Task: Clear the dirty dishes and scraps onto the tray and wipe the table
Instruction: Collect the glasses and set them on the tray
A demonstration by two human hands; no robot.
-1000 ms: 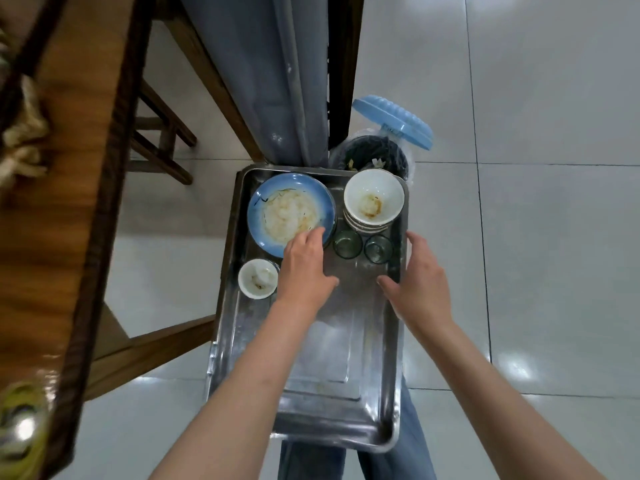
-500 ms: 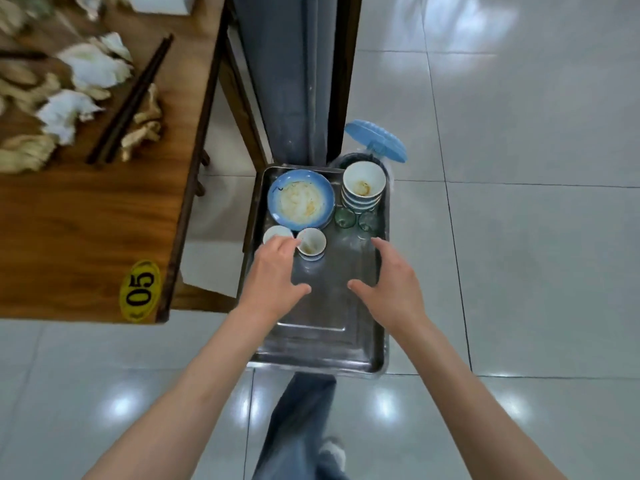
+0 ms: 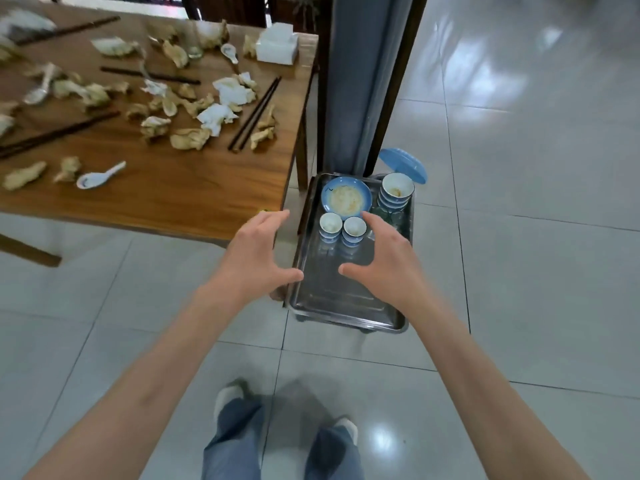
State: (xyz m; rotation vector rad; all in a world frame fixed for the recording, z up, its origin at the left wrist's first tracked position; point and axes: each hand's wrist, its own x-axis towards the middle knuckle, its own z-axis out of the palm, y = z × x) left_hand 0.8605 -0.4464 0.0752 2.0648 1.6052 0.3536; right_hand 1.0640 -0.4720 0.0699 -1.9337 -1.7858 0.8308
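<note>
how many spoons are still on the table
3 that I can make out: one spoon near the table's front edge, one at far left among the scraps, one at the back by the white napkin box. Scraps may hide more.

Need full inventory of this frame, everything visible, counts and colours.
tray: 1, steel, on floor right of table
plate: 1, blue rim, dirty, far end of tray
stacked bowls: 1 stack, blue-white, tray far right
small cups: 2, blue-white, side by side on tray
glasses: clear, count unclear, below bowl stack
table: 1, brown wood
chopsticks: several dark pairs, on table
spoons: at least 3, white, on table
scraps and napkins: many, tan and white, scattered
napkin box: 1, white, table far corner
bin lid: 1, blue, behind tray
left hand: open, empty
right hand: open, over tray
</note>
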